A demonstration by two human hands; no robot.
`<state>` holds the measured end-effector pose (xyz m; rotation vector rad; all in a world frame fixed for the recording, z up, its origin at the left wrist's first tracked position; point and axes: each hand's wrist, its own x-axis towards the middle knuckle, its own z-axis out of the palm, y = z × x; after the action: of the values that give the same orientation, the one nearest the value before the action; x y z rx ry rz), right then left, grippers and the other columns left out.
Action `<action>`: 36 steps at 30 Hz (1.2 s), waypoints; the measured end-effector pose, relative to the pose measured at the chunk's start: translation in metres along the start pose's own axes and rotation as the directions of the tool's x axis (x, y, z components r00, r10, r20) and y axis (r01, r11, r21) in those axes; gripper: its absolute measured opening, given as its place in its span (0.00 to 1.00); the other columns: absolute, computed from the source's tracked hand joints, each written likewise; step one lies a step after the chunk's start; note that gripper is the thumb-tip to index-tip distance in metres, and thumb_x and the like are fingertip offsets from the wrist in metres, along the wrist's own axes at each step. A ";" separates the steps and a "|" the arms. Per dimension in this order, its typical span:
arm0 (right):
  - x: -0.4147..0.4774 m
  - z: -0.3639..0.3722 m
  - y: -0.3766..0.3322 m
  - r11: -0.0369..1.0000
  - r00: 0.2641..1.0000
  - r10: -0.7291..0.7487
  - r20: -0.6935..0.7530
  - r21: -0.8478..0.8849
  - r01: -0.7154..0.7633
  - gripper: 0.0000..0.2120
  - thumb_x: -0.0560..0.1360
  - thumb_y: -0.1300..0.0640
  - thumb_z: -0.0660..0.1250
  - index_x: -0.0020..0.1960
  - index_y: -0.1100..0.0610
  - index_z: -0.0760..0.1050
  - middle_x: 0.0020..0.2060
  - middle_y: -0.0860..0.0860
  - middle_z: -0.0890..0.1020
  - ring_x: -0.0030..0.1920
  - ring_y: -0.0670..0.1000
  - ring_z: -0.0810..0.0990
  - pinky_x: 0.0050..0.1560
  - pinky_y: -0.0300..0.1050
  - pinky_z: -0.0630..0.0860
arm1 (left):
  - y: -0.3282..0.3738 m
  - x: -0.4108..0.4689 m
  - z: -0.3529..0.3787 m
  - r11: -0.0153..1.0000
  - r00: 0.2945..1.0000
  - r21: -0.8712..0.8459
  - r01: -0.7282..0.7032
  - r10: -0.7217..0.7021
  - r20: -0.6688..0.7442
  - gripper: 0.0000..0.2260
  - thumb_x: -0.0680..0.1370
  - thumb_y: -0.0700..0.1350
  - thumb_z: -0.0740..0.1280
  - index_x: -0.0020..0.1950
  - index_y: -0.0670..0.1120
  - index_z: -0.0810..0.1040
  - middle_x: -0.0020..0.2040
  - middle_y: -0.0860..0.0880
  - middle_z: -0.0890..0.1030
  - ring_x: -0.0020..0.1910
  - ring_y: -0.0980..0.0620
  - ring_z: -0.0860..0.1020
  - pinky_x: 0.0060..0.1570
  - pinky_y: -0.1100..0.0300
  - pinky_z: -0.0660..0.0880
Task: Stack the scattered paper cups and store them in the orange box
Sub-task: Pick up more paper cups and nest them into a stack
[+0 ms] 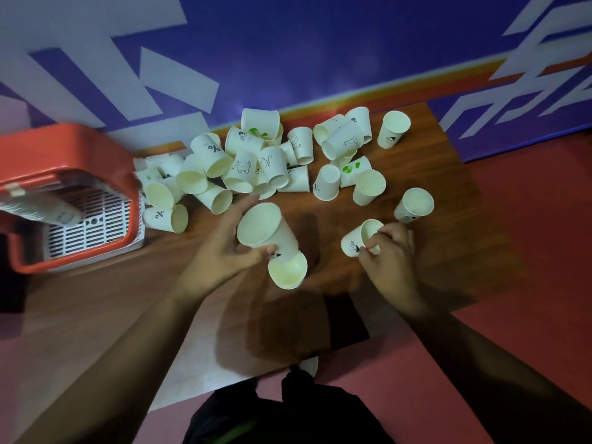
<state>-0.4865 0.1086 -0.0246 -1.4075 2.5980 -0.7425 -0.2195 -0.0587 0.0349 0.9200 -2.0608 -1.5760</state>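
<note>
Wood table (426,174): brown grain top set against a blue and white wall, with red floor to its right
Orange box (69,139): at the table's left end, its slatted white liner showing inside; a long nested stack of cups (35,208) lies in it, blurred
Scattered paper cups (256,155): a heap of white printed cups at the back of the table, most tipped on their sides, several overlapping; a few stand apart to the right
Left hand (221,248): fingers closed around a large cup (261,227), mouth tilted toward the camera
Loose cup (288,270): lies just below the held one, touching it, mouth facing the camera
Right hand (389,254): fingers pinch the rim of a small cup (360,238) lying on its side
Nearby cup (415,205): just beyond the right hand, apart from it
</note>
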 end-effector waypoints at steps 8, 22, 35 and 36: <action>0.009 -0.017 -0.058 0.926 0.988 0.079 0.129 0.357 -0.121 0.09 0.69 0.63 0.74 0.37 0.56 0.74 0.63 0.52 0.70 0.64 0.51 0.72 0.52 0.16 0.59 | -0.026 -0.026 0.035 0.947 0.997 0.320 -0.003 -0.023 0.077 0.35 0.70 0.49 0.78 0.75 0.50 0.69 0.61 0.53 0.70 0.64 0.56 0.69 0.67 0.56 0.69; -0.023 -0.024 -0.109 0.842 0.895 -0.113 0.431 0.520 -0.144 0.40 0.66 0.49 0.79 0.72 0.40 0.61 0.66 0.41 0.73 0.66 0.44 0.70 0.67 0.48 0.70 | -0.060 -0.057 0.050 0.914 0.930 -0.186 0.362 -0.338 0.146 0.30 0.82 0.47 0.67 0.80 0.56 0.58 0.75 0.61 0.66 0.69 0.68 0.69 0.65 0.71 0.69; -0.033 0.043 -0.101 0.831 0.824 -0.101 0.557 0.503 -0.237 0.39 0.69 0.49 0.78 0.75 0.43 0.63 0.68 0.42 0.71 0.67 0.43 0.68 0.67 0.40 0.68 | -0.062 -0.048 0.063 0.815 0.882 -0.375 0.441 -0.471 0.012 0.16 0.84 0.55 0.60 0.69 0.53 0.77 0.66 0.52 0.81 0.67 0.51 0.77 0.71 0.51 0.71; -0.035 0.047 -0.099 0.781 0.816 -0.076 0.573 0.543 -0.308 0.40 0.69 0.50 0.78 0.75 0.43 0.63 0.68 0.41 0.71 0.67 0.42 0.69 0.66 0.39 0.68 | -0.064 -0.048 0.064 0.811 0.877 -0.375 0.449 -0.480 0.012 0.16 0.83 0.56 0.61 0.69 0.54 0.78 0.66 0.52 0.81 0.67 0.51 0.77 0.71 0.48 0.70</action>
<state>-0.3767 0.0739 -0.0252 -1.0214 1.7223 -0.8734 -0.2104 0.0095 -0.0404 1.3838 -1.4617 -2.0371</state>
